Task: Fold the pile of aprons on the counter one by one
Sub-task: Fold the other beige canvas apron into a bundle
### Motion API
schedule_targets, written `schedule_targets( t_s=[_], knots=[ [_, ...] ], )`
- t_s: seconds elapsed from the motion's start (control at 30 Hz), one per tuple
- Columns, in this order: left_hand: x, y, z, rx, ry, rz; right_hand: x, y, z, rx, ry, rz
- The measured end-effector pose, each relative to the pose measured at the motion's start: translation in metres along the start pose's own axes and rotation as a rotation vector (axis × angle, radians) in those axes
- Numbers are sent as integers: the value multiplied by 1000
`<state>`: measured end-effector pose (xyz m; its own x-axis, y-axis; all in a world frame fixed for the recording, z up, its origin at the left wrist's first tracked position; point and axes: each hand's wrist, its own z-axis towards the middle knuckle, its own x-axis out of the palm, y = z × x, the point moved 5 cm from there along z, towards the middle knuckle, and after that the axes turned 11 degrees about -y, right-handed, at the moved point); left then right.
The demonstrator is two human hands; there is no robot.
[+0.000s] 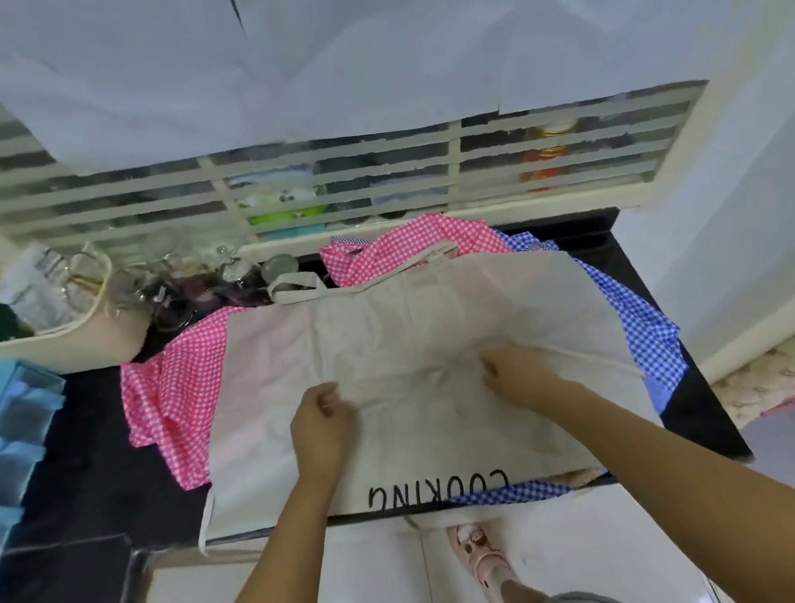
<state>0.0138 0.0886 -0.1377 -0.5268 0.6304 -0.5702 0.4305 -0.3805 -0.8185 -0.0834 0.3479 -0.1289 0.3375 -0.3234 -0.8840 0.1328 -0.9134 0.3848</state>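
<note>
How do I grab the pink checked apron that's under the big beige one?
Probably from the left. The pink checked apron sticks out past the beige apron there in a loose bunch, so you can pinch that free edge. Its middle is covered.

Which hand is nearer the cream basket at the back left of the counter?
Left. The left hand grips the middle of the cream apron, in front and right of the basket; the right hand grips the apron farther to the right.
</note>
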Motion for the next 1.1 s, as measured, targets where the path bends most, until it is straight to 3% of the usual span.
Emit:
schedule_targets(
  t_s=[0.1, 0.17, 0.3, 0.5, 0.6, 0.7, 0.9, 1.1],
  knots=[
    [-61, 44, 2, -147, -277, 3, 12, 22, 4, -48, -15, 19],
    [-93, 82, -2, -341, -386, 2, 25, 49, 2, -132, 8, 24],
    [-111, 137, -15, -604, -293, 40, 66, 109, -21, -350, 169, 61],
    [-122, 145, -32, -750, -347, -50, 141, 160, -53, -671, 305, -243],
    [-124, 166, -42, -1069, -374, -365, 153, 162, -54, -700, 275, -274],
    [-110, 184, -51, -1410, -236, -792, 151, 159, -50, -750, 267, -290],
    [-107, 201, -40, -1464, -473, -1456, 147, 159, -47, -803, 274, -248],
    [-111, 189, -30, -1518, -490, -1285, 149, 157, -44, -786, 268, -240]
  ],
)
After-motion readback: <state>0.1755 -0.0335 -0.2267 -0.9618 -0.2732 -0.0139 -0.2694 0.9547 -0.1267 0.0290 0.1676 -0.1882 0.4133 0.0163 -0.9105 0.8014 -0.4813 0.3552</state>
